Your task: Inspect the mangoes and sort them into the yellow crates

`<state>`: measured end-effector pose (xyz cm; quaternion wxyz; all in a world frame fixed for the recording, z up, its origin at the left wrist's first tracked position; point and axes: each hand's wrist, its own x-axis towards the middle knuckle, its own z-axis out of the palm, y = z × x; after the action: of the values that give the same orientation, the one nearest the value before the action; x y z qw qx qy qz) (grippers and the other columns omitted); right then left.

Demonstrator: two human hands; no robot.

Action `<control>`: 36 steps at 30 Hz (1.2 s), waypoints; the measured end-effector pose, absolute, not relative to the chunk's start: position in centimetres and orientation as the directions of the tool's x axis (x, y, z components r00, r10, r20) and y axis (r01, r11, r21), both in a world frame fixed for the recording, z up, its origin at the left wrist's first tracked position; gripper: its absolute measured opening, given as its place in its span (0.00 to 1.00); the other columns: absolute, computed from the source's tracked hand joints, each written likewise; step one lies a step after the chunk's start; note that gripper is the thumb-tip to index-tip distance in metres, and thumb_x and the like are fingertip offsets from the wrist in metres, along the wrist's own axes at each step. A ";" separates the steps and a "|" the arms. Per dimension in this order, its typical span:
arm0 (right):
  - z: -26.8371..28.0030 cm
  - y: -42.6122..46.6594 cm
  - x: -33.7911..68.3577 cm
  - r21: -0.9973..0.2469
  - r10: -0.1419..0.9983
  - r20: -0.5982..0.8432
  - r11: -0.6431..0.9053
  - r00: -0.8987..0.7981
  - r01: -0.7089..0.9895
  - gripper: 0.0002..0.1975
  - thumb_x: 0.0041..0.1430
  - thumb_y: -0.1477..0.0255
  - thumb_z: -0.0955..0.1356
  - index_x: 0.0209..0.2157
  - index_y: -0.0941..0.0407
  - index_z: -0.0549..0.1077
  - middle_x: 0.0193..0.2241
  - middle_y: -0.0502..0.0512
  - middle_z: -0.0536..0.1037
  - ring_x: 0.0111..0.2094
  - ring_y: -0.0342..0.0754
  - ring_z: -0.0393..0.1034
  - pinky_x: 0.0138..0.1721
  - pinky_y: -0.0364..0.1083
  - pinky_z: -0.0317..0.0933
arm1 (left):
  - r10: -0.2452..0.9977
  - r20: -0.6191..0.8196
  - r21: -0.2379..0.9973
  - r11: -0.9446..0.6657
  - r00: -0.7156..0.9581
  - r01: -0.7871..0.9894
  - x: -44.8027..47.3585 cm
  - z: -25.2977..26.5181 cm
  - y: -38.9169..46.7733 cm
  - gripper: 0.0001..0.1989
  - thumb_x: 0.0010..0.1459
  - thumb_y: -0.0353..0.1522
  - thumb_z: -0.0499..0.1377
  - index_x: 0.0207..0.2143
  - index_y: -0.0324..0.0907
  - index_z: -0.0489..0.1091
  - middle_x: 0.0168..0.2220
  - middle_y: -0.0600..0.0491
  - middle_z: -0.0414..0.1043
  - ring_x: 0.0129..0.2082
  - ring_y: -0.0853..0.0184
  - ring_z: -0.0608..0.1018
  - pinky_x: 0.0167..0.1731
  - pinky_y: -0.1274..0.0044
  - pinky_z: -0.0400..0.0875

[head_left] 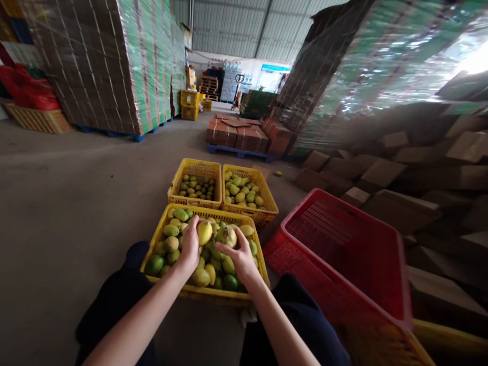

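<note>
Between my knees stands a yellow crate (pixel 263 264) filled with green and yellow lemons (pixel 215 264). Above the fruit, my left hand (pixel 189 246) is closed on a yellow lemon (pixel 205 232), its thumb side turned toward me. My right hand (pixel 241 253) grips a greenish lemon with pale, blotchy skin (pixel 226 236), fingers over the top and thumb at the near side. The two held lemons are a short gap apart. Just beyond are two more yellow crates: the left crate (pixel 171 195) has small greenish lemons, the right crate (pixel 272 206) larger yellow-green ones.
A red plastic crate (pixel 343 264) stands close on my right, on top of a yellow one. Flattened cardboard boxes (pixel 400 168) pile up behind it. Wrapped pallet stacks (pixel 145 66) rise on both sides. One loose lemon (pixel 278 173) lies on the floor.
</note>
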<state>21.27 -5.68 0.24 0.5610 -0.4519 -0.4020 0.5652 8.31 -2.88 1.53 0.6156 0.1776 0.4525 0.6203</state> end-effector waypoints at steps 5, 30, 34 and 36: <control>1.0 -5.6 22.3 -0.980 0.989 0.062 0.036 -0.131 -0.195 0.25 0.32 0.75 0.81 0.38 0.51 0.79 0.35 0.47 0.81 0.39 0.50 0.75 0.45 0.46 0.68 | 0.943 -0.324 0.668 0.171 -0.076 -0.724 8.4 1.5 -3.1 0.17 0.54 0.44 0.62 0.25 0.39 0.71 0.27 0.49 0.77 0.33 0.62 0.81 0.33 0.76 0.76; 2.0 -4.2 28.1 -0.474 0.771 -0.631 -0.302 0.080 -0.827 0.08 0.65 0.68 0.62 0.33 0.56 0.69 0.19 0.52 0.77 0.18 0.46 0.71 0.12 0.38 0.55 | 0.692 -0.670 0.723 0.690 0.269 0.029 5.9 -0.9 -4.5 0.21 0.63 0.44 0.54 0.56 0.47 0.69 0.31 0.48 0.79 0.20 0.60 0.81 0.11 0.75 0.72; 1.4 -4.7 29.0 -0.468 0.765 -0.641 -0.331 0.057 -0.820 0.07 0.63 0.68 0.65 0.36 0.56 0.71 0.22 0.54 0.79 0.21 0.48 0.75 0.13 0.38 0.59 | 0.884 -0.466 0.851 0.435 -0.043 -0.294 1.2 3.9 1.8 0.27 0.69 0.41 0.46 0.67 0.48 0.51 0.49 0.43 0.76 0.28 0.68 0.82 0.29 0.76 0.79; 0.9 -4.8 29.1 -0.481 0.774 -0.631 -0.342 0.048 -0.807 0.07 0.60 0.68 0.67 0.38 0.56 0.71 0.24 0.55 0.81 0.24 0.50 0.78 0.15 0.39 0.63 | 0.913 -0.387 0.897 0.339 -0.133 -0.282 -0.4 4.5 2.5 0.27 0.67 0.41 0.48 0.67 0.47 0.53 0.54 0.41 0.73 0.30 0.67 0.82 0.34 0.74 0.79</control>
<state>29.10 -4.78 0.89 0.5731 -0.4420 0.0186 0.6898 -0.39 2.49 4.54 0.5955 0.2810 0.5613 0.5013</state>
